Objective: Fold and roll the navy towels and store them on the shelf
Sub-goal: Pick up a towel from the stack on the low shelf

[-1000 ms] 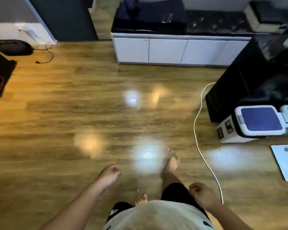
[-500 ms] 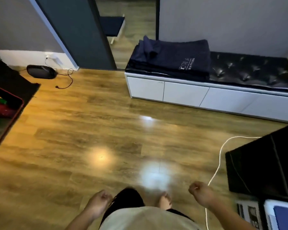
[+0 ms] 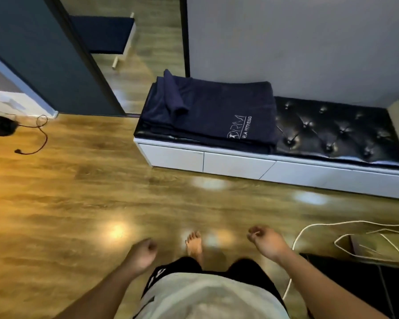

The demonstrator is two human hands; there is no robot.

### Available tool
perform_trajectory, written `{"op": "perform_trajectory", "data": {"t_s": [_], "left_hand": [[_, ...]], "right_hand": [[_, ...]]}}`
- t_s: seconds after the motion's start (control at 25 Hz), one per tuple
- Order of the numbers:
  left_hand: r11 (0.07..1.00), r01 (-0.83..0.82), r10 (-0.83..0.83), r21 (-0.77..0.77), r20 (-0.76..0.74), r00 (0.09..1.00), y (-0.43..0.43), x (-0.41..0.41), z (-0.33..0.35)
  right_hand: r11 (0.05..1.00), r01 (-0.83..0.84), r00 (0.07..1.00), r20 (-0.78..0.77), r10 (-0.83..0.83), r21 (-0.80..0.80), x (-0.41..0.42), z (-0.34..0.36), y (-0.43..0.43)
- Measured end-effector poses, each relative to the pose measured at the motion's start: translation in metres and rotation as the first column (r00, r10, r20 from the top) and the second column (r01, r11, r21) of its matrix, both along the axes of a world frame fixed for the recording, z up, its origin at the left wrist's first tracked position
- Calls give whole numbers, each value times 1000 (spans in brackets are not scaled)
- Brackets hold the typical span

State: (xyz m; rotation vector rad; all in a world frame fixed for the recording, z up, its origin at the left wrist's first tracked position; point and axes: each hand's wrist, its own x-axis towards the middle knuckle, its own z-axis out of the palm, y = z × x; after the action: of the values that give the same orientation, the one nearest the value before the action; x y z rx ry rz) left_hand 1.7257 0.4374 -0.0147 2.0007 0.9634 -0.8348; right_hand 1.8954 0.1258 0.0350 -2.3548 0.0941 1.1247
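A stack of navy towels (image 3: 212, 113) lies flat on the left end of a low bench with a black tufted cushion (image 3: 332, 130) and white drawers. The top towel carries white lettering and has one corner folded over. My left hand (image 3: 142, 253) hangs low in front of me with loosely curled fingers, holding nothing. My right hand (image 3: 266, 241) is likewise loosely curled and holds nothing. Both hands are well short of the bench, over the wooden floor. No shelf is in view.
A white cable (image 3: 309, 229) loops across the floor at the right, beside a black cabinet (image 3: 359, 284). A black device with a cord (image 3: 0, 126) lies at the far left wall. A dark door panel (image 3: 44, 54) stands left of the bench.
I have walked closer to the bench, so the towels look larger and nearer. My view has tilted up toward the wall. Both hands stay loose and hold nothing.
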Motion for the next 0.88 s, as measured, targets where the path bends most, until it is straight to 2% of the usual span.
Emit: {"op": "perform_trajectory", "data": {"t_s": [0.12,0.2,0.32,0.44,0.56,0.64,0.76,0.8,0.84,0.88], "left_hand": [[992,106,-114,66,123,986,17,119,23],[974,204,-219,102,179,959,16,187,27],[930,342,-362,134,176,916,8,279,17],[918,371,-388,143,125,913,10,358,0],[865,440,-465,243,55,884,27,438,-22],[748,612,-628,257,-27,778,38,480,-42],[519,832,-817,197,-171,551,62,525,-78],[497,840,-816,217,-214,537,76,536,-92],[511,822,-777,251,-273,567,93,547,-103],[579,754,-681,309,-326,656,113,555,-109]], "right_hand": [[1000,26,998,51,-25,-17,78,3,28],[999,23,1000,19,-23,24,131,2,51],[998,-28,999,-22,30,61,214,-25,84],[993,-59,997,-51,65,106,299,-41,112],[992,-124,989,-78,126,21,383,-50,131],[971,-240,969,-61,238,-20,429,-64,142],[937,-344,939,-38,343,-57,472,-90,153],[928,-366,930,-44,364,-68,481,-100,155],[917,-390,921,-58,386,-85,486,-110,154],[906,-408,913,-71,402,-113,490,-121,150]]}}
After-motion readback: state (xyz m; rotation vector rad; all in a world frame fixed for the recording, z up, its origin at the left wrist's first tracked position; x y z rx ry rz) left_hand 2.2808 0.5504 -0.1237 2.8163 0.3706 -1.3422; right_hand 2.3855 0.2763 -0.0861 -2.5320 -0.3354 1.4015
